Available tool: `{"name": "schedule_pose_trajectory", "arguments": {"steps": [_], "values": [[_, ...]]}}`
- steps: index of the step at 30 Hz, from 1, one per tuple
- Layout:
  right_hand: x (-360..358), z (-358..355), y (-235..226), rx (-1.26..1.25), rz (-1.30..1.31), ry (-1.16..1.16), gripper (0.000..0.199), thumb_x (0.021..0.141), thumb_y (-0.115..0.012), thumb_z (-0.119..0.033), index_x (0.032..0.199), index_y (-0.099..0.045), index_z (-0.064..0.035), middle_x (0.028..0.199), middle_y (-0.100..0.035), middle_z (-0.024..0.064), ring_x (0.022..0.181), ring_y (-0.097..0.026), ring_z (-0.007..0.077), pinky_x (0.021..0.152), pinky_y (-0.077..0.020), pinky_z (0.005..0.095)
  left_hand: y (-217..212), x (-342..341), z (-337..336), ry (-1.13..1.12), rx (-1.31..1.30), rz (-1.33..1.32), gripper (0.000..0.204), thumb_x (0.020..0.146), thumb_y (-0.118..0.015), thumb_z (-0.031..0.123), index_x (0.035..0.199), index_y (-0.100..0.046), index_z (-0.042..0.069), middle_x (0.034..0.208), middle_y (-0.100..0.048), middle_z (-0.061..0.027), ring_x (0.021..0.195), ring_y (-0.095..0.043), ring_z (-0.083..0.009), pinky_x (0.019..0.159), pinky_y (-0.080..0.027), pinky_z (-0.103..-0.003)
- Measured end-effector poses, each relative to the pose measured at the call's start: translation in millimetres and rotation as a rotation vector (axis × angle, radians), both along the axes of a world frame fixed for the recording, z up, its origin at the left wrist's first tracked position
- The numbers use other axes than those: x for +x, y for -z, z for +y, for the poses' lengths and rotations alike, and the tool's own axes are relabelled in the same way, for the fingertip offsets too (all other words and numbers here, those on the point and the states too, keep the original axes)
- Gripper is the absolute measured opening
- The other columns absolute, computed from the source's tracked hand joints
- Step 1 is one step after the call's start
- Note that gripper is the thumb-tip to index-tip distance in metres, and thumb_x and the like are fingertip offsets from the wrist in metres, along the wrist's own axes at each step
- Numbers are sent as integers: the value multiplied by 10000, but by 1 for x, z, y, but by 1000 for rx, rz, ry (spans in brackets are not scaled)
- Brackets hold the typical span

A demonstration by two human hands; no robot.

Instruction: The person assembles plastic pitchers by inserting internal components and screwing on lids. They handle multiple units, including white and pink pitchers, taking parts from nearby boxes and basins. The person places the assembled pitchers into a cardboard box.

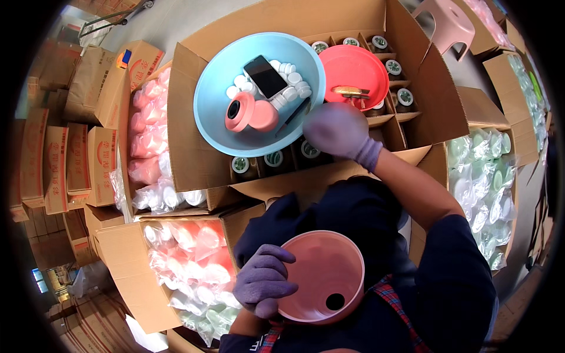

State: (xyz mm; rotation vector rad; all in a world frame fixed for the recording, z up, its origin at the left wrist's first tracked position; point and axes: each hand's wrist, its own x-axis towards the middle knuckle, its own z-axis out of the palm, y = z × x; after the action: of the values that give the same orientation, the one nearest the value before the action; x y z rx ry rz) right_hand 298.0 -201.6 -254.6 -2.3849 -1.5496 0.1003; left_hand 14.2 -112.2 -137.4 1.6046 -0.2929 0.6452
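My left hand (265, 281), in a purple knit glove, is closed on the left side of a pink plastic tub (318, 259) at my lap. The tub's open mouth faces up, and a dark round spot shows near its bottom. My right hand (335, 129), gloved alike, is smeared by motion between a light blue basin (203, 109) and a red round tray (353, 65); its fingers cannot be made out. The basin holds white caps (294, 79), a black-screened phone (265, 76), pink round parts (263, 116) and a dark pen-like tool (293, 117). A small gold-coloured tool (350, 91) lies on the tray.
Basin and tray rest on a divided cardboard box (435, 88) of lidded jars (405, 97). Open cartons of bagged pink (150, 129) and pale green containers (482, 182) flank me. Brown cartons (56, 165) are stacked left; a pink stool (447, 26) stands far right.
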Motion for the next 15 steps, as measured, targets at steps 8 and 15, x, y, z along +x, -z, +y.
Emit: {"name": "schedule_pose_trajectory", "arguments": {"steps": [8,15], "values": [[-28,24,119,-380,82,-81,585,876,-615,-382,1377,-527,-94,1267,-590,158,1212,-546,306,1008,-428,432,1,-11,-7,-41,-45,-13,467,1008,-523,334,767,-662,-40,574,-585,-92,512,-547,-213,730,-536,-461],[-21,-33,-26,-68,41,-25,645,739,-745,-426,1264,-568,-96,1191,-603,156,1116,-616,311,949,-488,440,-4,-26,-15,-200,-271,63,550,1024,-461,445,1304,-458,-28,1191,-602,-202,1063,-583,-262,1057,-389,-445]]}}
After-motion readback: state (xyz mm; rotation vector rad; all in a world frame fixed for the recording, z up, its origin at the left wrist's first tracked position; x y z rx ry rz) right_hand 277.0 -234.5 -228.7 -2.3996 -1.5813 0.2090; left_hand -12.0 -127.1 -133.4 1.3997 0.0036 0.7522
